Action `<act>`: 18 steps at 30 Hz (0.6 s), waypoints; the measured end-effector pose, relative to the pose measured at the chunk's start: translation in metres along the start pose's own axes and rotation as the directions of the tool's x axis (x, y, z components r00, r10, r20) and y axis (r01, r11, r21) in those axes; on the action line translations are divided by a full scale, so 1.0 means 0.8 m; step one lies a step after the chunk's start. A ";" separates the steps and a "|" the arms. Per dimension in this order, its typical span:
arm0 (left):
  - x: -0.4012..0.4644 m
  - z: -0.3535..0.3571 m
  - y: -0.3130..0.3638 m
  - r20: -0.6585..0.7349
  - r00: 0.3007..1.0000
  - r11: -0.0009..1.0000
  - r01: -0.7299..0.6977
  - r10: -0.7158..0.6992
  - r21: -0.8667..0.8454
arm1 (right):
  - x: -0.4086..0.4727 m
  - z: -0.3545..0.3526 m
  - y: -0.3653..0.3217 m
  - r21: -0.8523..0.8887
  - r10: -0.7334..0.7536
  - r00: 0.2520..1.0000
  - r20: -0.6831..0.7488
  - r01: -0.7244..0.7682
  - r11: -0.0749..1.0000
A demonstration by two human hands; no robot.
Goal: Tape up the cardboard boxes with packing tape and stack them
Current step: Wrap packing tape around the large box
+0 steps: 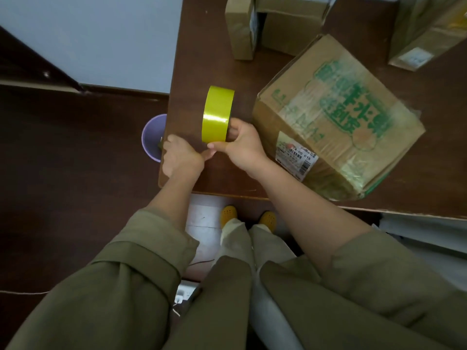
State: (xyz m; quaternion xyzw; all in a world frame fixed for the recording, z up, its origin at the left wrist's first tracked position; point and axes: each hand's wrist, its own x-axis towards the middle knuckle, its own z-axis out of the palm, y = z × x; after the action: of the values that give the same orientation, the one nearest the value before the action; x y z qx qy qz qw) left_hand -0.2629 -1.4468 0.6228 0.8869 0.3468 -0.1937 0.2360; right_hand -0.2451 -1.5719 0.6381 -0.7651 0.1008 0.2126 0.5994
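My right hand [243, 145] holds the roll of yellow packing tape [217, 114] up on its edge above the dark brown table [192, 59], near the table's left front corner; my fingers are curled round the roll's right face and my thumb lies along its near lower rim, so the grip is closed on it. The roll's glossy curved band faces up toward me, and its hole axis runs roughly left to right. My left hand [180, 157] sits just beside the roll at its near lower edge, fingers curled, with the fingertips close to my right thumb; I cannot tell whether they pinch a loose tape end. To the right of the roll lies a large cardboard box [338, 117], turned at an angle to the table edge, its top printed in green and covered with shiny clear film, a white label on its near side. Smaller cardboard boxes [252, 26] stand at the back. A lilac round bin [151, 137] stands on the floor by the table's left edge.
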 end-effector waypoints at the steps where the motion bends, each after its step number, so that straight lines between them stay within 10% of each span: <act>1: 0.003 -0.001 -0.006 0.021 0.999 0.999 -0.024 0.024 0.025 | 0.000 0.000 -0.003 -0.014 0.022 1.000 0.015 -0.021 1.000; 7: 0.016 -0.016 -0.011 0.165 0.986 0.960 0.072 -0.027 -0.271 | 0.006 -0.005 -0.031 -0.177 0.092 0.993 0.069 -0.078 0.981; 13: 0.007 -0.089 0.053 -0.278 0.955 0.856 -0.061 -0.099 -0.513 | -0.005 -0.013 -0.082 -0.334 0.039 0.999 0.028 -0.028 0.942; 18: -0.020 -0.121 0.146 -0.413 0.902 0.806 -0.335 0.125 -0.488 | -0.025 -0.063 -0.139 -0.223 -0.087 0.993 -0.086 0.066 0.973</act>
State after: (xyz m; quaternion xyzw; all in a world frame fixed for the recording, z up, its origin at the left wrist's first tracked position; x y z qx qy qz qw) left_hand -0.1739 -1.4768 0.7429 0.8378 0.3128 0.1108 0.4337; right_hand -0.2071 -1.5932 0.7537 -0.8393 0.0755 0.1626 0.5132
